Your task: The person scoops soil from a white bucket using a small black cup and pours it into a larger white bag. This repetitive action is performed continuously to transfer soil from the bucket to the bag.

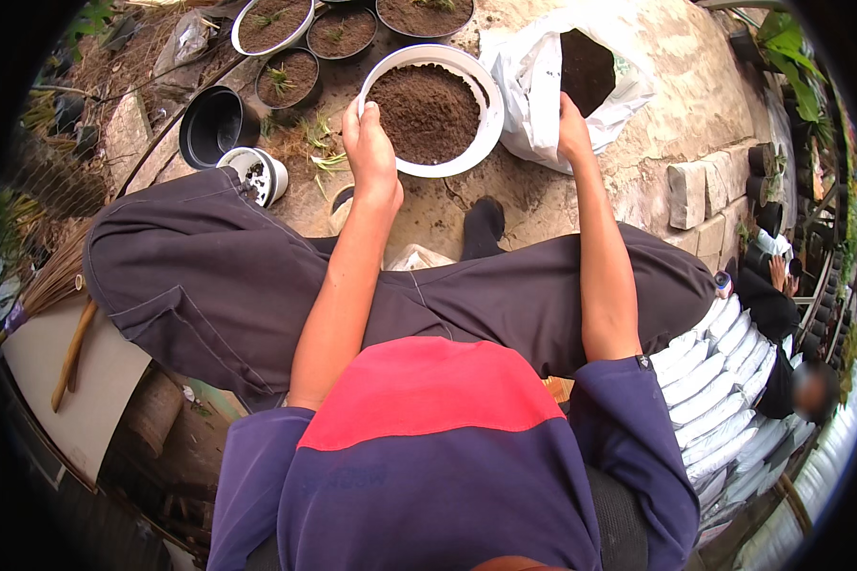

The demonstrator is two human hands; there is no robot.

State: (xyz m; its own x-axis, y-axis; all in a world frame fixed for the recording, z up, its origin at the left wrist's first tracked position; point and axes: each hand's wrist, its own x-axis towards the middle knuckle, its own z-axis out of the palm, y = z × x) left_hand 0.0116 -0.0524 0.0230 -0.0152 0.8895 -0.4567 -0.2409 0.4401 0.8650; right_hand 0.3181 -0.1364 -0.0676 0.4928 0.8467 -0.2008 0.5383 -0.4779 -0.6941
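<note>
A round white plastic pot [451, 170] filled with dark brown soil [428, 110] sits on the ground in front of me. My left hand [371, 153] grips its left rim, thumb on top and the other fingers partly hidden. To the pot's right stands a white plastic bag [532, 107], its mouth folded open around dark soil [585, 71]. At that mouth is my right hand [575, 132], its fingers largely hidden, so whether they hold the bag's edge or soil cannot be told.
Potted seedlings [282, 82] in black and white pots stand at the far left. Nearer are an empty black pot [218, 128] and a tipped white pot [275, 178]. Concrete blocks [687, 194] lie right, beyond stacked white bags [714, 400]; another person [764, 307] is there.
</note>
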